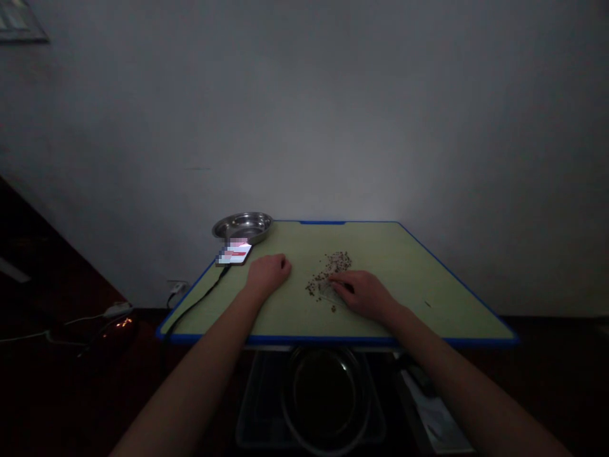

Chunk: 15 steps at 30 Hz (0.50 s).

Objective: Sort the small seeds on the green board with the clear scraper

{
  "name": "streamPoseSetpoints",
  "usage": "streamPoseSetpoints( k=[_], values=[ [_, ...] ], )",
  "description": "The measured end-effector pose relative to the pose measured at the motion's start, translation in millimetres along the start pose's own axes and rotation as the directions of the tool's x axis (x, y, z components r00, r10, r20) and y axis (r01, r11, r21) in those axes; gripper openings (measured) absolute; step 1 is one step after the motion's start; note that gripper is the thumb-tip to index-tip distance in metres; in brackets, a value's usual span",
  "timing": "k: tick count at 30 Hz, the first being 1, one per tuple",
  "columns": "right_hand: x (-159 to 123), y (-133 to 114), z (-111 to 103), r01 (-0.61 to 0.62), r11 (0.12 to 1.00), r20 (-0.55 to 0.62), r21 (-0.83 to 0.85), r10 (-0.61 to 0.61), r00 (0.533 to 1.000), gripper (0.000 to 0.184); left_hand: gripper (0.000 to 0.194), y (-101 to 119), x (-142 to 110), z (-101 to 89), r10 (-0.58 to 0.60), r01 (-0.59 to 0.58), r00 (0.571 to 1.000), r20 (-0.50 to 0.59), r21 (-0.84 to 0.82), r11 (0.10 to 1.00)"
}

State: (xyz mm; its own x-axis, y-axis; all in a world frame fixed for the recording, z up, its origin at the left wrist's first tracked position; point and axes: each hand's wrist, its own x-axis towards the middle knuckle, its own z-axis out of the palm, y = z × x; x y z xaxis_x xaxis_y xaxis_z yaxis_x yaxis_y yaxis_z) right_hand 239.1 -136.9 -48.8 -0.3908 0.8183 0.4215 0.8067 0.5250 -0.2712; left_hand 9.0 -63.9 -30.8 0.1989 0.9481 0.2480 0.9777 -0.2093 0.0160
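Note:
My left hand (269,271) rests as a loose fist on the pale green tabletop (375,244), left of a scatter of small dark grains (339,261). Its curled fingers hide whatever may be inside. Reaching in from the right, my right hand (364,292) pinches thumb and forefinger together at the grains. Anything between those fingertips is too small to make out. The grains lie spread in a loose patch, some paler ones in the middle, and their exact kind cannot be told. A few sit just left of and below the right fingertips.
A shiny metal bowl (243,226) stands at the table's back left corner. Before it lies a lit phone (234,254) with a black cable (202,298) running over the left edge. Below the front edge is a round vessel (326,400). A plain wall rises behind.

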Motion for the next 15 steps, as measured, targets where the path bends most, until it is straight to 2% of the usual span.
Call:
streamPoseSetpoints(
  k=[4, 6, 8, 10, 12, 14, 15],
  values=[
    [0.0, 0.5, 0.0, -0.023, 1.0, 0.012, -0.001, 0.023, 1.0, 0.029, 0.04, -0.6, -5.6, -11.9, 0.001, -0.002, 1.0, -0.009, -0.064, 0.998],
    [0.1, 1.6, 0.6, -0.035, 0.999, 0.016, 0.009, 0.035, 0.999, 0.029, 0.039, -3.1, -25.5, -23.5, -0.008, -0.005, 0.999, -0.053, -0.251, 0.968],
    [0.1, 2.6, 1.0, -0.036, 0.999, 0.017, 0.024, 0.036, 0.999, 0.029, 0.04, -8.1, -62.4, -34.8, -0.048, -0.006, 0.993, -0.112, -0.442, 0.897],
    [0.1, 3.2, 0.9, -0.029, 0.999, 0.016, 0.034, 0.028, 0.999, 0.029, 0.044, -16.7, -111.7, -40.2, -0.15, 0.092, 0.986, -0.066, -0.538, 0.838],
    [0.1, 3.6, 0.4, -0.028, 0.999, 0.015, 0.04, 0.028, 1.0, 0.029, 0.046, -27.5, -162.4, -35.1, -0.254, 0.233, 0.967, 0.03, -0.516, 0.824],
    [-0.3, 4.0, -0.1, -0.037, 0.999, 0.011, 0.039, 0.037, 0.999, 0.029, 0.045, -37.3, -203.1, -18.0, -0.322, 0.357, 0.934, 0.154, -0.412, 0.838],
    [-0.5, 4.2, -0.2, -0.042, 0.998, 0.011, 0.037, 0.041, 0.999, 0.029, 0.043, -41.0, -217.7, -5.6, -0.306, 0.378, 0.919, 0.25, -0.332, 0.864]
  ],
)
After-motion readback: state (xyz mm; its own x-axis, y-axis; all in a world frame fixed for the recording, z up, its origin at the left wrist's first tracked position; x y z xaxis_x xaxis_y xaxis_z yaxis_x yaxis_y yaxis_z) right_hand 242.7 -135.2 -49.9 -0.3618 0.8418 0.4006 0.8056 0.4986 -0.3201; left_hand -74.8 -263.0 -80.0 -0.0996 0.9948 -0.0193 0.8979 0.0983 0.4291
